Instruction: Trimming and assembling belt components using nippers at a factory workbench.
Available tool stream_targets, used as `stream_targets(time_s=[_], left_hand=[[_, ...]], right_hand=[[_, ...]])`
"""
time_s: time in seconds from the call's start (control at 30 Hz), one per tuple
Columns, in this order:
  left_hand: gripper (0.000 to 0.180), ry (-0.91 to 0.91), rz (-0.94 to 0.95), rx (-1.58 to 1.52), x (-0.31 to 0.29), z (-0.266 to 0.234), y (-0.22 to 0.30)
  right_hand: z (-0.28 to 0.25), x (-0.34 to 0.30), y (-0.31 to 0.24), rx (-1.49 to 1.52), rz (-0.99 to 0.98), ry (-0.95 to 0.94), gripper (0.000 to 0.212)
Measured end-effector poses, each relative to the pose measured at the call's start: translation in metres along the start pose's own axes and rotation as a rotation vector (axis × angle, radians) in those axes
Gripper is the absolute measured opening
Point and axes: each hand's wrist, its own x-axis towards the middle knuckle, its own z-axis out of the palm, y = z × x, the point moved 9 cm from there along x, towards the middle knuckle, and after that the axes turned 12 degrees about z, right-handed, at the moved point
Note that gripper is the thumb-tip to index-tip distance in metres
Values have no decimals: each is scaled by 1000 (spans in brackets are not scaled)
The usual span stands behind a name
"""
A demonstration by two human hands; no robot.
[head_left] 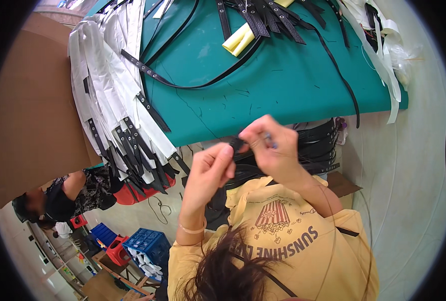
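A: Where are the person's hands?
B: Both are raised just off the near edge of the green counter (293, 83), in front of the yellow shirt (308, 271).
A: And the left one?
B: The left hand (208, 173) is nearly closed, its thumb and fingers pinching a short black piece (237, 144).
A: What about the right?
B: The right hand (275, 148) is close beside that piece, fingers curled in. It is blurred; a small bluish thing (269, 140) shows among the fingers, but what it is, and how firmly it is held, cannot be told.
A: So the black piece sits between them?
B: Yes, at the left thumb's tip, with the right fingertips at its other side. Whether they touch it is unclear.
A: What lies on the counter?
B: A long black strap with metal eyelets (198, 87) curves across it, and a heap of black straps (263, 17) lies at the far side, by a yellow roll (240, 40). Dark thread scraps are scattered between.
A: And on the left?
B: White strips (100, 70) hang over the counter's side among eyeleted black ends, next to a cardboard sheet (30, 100). Beyond them is another person (65, 195), near a blue crate (147, 243).
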Motion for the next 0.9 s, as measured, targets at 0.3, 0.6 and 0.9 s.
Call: stream_targets(time_s=[0.3,0.6,0.9], left_hand=[[31,-118,-139,-89,-5,-17,13],[22,-242,-332,-136,-13,-25,9],[19,-301,-416,-241,-13,-16,9]], right_hand=[[-5,-10,-18,-184,-15,-340,36],[12,-20,-13,-340,1,-341,27],[11,-21,-5,-319,122,-365,24]])
